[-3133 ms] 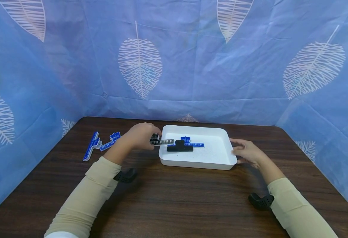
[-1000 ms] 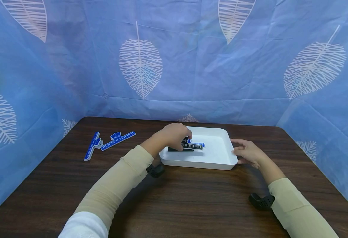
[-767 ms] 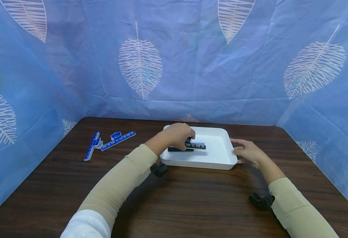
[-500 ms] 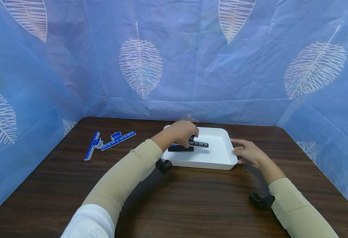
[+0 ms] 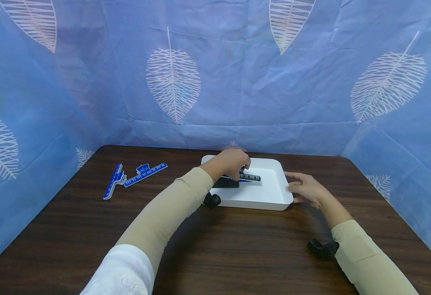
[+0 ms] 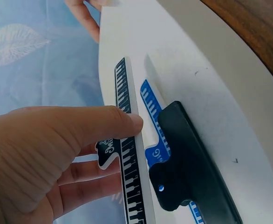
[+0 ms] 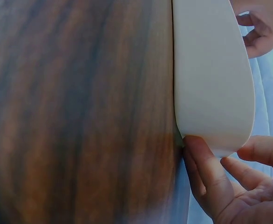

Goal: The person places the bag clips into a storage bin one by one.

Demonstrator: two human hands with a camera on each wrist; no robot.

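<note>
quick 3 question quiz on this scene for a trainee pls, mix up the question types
1. True or false: the left hand holds the black piano-key clip over the white tray.
2. Which hand touches the tray's outer side? A) left B) right C) neither
3. How many blue clips lie on the table outside the tray?

Key: 1 true. 2 B, the right hand. 3 two.

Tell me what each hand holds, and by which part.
Left hand pinches the black piano-key clip mid-length, thumb on top. Right hand touches the white tray edge.
</note>
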